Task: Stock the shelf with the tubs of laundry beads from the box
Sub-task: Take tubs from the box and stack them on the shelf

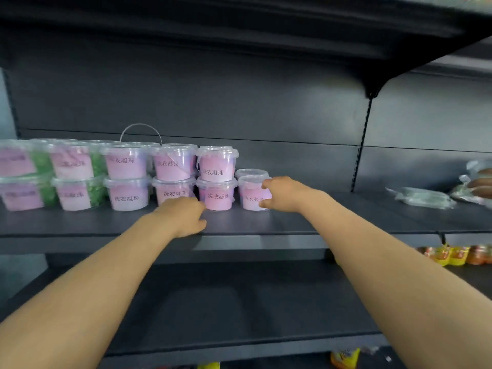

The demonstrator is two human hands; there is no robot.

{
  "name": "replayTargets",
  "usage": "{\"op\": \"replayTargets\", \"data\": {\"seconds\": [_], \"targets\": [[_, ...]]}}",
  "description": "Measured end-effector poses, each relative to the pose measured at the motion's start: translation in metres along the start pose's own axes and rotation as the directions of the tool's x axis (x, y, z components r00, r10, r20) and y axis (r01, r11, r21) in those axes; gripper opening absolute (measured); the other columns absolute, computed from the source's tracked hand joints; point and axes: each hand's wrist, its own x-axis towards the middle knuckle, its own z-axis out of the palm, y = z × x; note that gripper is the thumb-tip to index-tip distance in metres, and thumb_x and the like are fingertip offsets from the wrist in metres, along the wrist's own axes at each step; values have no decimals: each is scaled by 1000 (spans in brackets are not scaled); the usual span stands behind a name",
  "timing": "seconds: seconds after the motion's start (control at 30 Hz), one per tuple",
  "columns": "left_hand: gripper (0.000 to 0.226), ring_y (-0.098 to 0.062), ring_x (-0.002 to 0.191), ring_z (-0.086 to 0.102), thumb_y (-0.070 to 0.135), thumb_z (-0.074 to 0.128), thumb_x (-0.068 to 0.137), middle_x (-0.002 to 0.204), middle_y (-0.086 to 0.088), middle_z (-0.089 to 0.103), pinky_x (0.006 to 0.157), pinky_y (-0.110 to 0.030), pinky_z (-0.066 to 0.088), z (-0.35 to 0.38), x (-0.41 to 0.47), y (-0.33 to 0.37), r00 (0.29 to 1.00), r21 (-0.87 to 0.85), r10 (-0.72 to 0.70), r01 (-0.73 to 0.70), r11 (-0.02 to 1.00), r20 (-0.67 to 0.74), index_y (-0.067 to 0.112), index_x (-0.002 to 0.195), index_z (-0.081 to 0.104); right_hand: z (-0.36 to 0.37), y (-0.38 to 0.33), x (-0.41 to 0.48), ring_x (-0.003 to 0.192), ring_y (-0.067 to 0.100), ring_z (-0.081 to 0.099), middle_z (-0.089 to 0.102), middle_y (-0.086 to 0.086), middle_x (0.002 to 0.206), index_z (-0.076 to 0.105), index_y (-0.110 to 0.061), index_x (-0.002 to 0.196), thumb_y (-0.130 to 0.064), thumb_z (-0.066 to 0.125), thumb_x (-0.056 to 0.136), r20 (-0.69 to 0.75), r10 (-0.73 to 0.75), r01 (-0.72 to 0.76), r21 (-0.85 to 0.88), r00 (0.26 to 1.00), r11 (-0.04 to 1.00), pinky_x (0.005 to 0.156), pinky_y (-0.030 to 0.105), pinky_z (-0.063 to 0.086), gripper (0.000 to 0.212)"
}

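Pink labels on tubs (216,198) read 洗衣凝珠.

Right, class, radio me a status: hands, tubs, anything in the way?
Right hand grips the end tub on the shelf. Left hand curled by the stacked tubs, grip unclear. Bagged goods far right, clear of it.

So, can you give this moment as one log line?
right hand: grips rightmost tub on shelf | left hand: beside stacked tubs, grip unclear

1. Your tubs (217,195) are clear plastic, with pink labels printed in dark characters.
2. The leftmost ones show you green beads (97,193) beside the pink.
3. Your shelf (346,217) is dark grey.
4. The packets (450,255) at lower right are orange and yellow.
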Motion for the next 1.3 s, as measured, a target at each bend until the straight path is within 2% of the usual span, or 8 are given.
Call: {"op": "replayTargets", "data": {"seconds": [0.3,0.43,0.53,0.67,0.8,1.0,1.1,1.3], "targets": [[41,-26,116,51,34,45,93,131,-7,52,94,-33,43,-70,-130,19,988,-2,-113,113,994,-109,15,130,50,-18,-3,-125,118,27,50,53,8,131,45,-13,132,-36,55,90,-37,-72,75,117,997,990,97,36,43,49],[42,-29,116,51,34,46,94,129,-12,53,97,-35,42,-78,-191,45,986,-28,-138,136,990,-89,9,127,52,-6,-8,-181,113,28,52,53,9,129,46,-14,130,-45,55,88,-17,-98,99,106,995,989,93,38,45,53],[44,-29,115,51,36,46,93,129,-10,53,98,-39,42,-68,-232,62,990,-53,-135,132,990,-49,11,128,51,6,-16,-223,119,29,50,51,11,134,45,-12,132,-44,56,89,12,-101,99,125,995,987,96,37,43,55],[45,-28,112,51,39,46,93,124,-10,53,96,-37,42,-33,-276,83,994,-84,-111,111,990,7,12,129,51,35,-31,-269,124,30,45,47,12,137,40,-10,137,-41,55,91,80,-127,115,131,989,985,100,39,41,58],[45,-26,120,46,40,43,94,130,-8,49,99,-40,41,14,-304,96,994,-117,-81,88,989,67,16,132,48,79,-49,-295,124,31,43,44,14,137,38,-11,139,-41,54,92,161,-133,111,136,978,984,99,40,41,59],[44,-26,120,45,38,44,94,129,-9,50,96,-40,43,101,-315,79,987,-144,-20,44,989,161,15,130,49,167,-76,-304,121,31,45,49,13,133,43,-10,135,-41,53,92,322,-79,45,114,944,993,97,41,43,53],[43,-25,118,47,38,44,94,128,-8,51,95,-39,43,151,-314,62,976,-159,36,-1,987,217,14,129,50,214,-94,-305,114,29,49,51,13,125,45,-10,133,-38,54,92,413,-38,-12,118,910,993,93,39,45,51],[37,-24,114,47,35,41,95,122,-7,52,90,-39,45,253,-311,30,917,-248,126,-31,968,378,14,124,51,309,-132,-316,125,28,45,47,12,138,39,-13,138,-32,50,94,593,28,-118,113,805,987,101,40,42,50]]}}
